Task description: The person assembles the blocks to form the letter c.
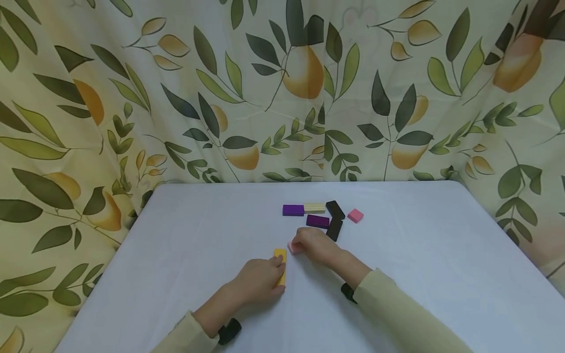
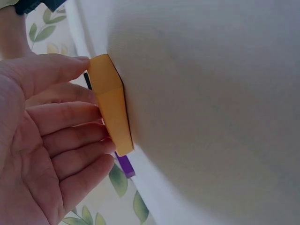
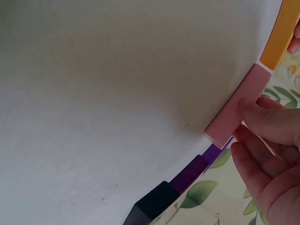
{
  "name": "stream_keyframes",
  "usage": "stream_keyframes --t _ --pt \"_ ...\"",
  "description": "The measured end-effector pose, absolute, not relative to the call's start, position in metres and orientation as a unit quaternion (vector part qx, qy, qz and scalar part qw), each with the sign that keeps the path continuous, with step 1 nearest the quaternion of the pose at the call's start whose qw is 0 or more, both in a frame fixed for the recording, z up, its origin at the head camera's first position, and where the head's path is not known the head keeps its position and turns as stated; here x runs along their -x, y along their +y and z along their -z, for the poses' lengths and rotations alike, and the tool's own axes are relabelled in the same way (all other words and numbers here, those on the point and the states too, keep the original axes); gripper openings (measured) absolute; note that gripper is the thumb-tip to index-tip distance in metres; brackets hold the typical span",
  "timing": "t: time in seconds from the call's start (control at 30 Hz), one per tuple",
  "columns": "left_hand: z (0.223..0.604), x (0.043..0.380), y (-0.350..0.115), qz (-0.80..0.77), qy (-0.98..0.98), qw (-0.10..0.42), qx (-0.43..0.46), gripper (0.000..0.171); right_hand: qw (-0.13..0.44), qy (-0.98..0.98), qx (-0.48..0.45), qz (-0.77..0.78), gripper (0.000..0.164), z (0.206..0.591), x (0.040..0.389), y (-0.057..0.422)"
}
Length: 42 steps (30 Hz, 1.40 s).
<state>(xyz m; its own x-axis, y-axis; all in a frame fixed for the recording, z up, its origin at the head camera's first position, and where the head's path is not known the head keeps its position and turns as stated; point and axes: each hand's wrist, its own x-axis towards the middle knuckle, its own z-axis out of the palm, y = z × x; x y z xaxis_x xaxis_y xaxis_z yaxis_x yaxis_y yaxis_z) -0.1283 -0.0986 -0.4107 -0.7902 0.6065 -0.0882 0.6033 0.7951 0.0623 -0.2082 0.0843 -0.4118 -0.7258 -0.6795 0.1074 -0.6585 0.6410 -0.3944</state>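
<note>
Head: left hand [image 1: 259,282] grips 1 yellow block [image 1: 280,253], right hand [image 1: 319,246] pinches 1 pink block [image 1: 293,249].

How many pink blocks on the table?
2: one pink block pinched by the right hand; a second pink block right of the black blocks. More could be hidden under a hand.

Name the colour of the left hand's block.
The block is yellow-orange, clearest in the left wrist view.
</note>
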Motion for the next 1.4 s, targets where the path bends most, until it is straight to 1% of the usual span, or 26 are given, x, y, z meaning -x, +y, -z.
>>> stream_keyframes --t 0.3,0.53,0.63,0.7,0.8,0.9,0.97,1.07,1.23,1.4 --pt "0.407 0.129 -0.103 -0.009 0.936 0.031 -0.349 0.047 0.042 0.901 0.372 0.219 0.014 0.410 0.212 0.080" --pt "0.407 0.130 -0.103 -0.019 0.937 0.040 -0.346 0.047 0.072 0.901 0.366 0.223 0.016 0.408 0.220 0.075" --pt "0.408 0.131 -0.103 -0.023 0.937 0.033 -0.347 0.047 0.084 0.900 0.362 0.228 0.016 0.407 0.222 0.075" --pt "0.409 0.131 -0.104 -0.028 0.937 0.026 -0.348 0.047 0.082 0.898 0.369 0.227 0.015 0.407 0.222 0.075" --pt "0.411 0.132 -0.105 -0.037 0.933 0.011 -0.357 0.041 0.067 0.893 0.390 0.214 0.013 0.408 0.223 0.075" --pt "0.414 0.134 -0.107 -0.044 0.927 0.000 -0.372 0.029 0.055 0.889 0.405 0.208 0.012 0.409 0.223 0.075" --pt "0.415 0.135 -0.107 -0.046 0.924 -0.006 -0.379 0.022 0.055 0.890 0.404 0.206 0.012 0.409 0.223 0.074" --pt "0.415 0.136 -0.108 -0.048 0.922 -0.008 -0.384 0.019 0.061 0.893 0.396 0.206 0.013 0.409 0.224 0.073" --pt "0.415 0.137 -0.108 -0.038 0.922 -0.008 -0.385 0.022 0.070 0.898 0.383 0.208 0.014 0.407 0.225 0.072" --pt "0.413 0.136 -0.109 -0.037 0.924 0.001 -0.380 0.029 0.076 0.900 0.379 0.202 0.015 0.406 0.227 0.070"
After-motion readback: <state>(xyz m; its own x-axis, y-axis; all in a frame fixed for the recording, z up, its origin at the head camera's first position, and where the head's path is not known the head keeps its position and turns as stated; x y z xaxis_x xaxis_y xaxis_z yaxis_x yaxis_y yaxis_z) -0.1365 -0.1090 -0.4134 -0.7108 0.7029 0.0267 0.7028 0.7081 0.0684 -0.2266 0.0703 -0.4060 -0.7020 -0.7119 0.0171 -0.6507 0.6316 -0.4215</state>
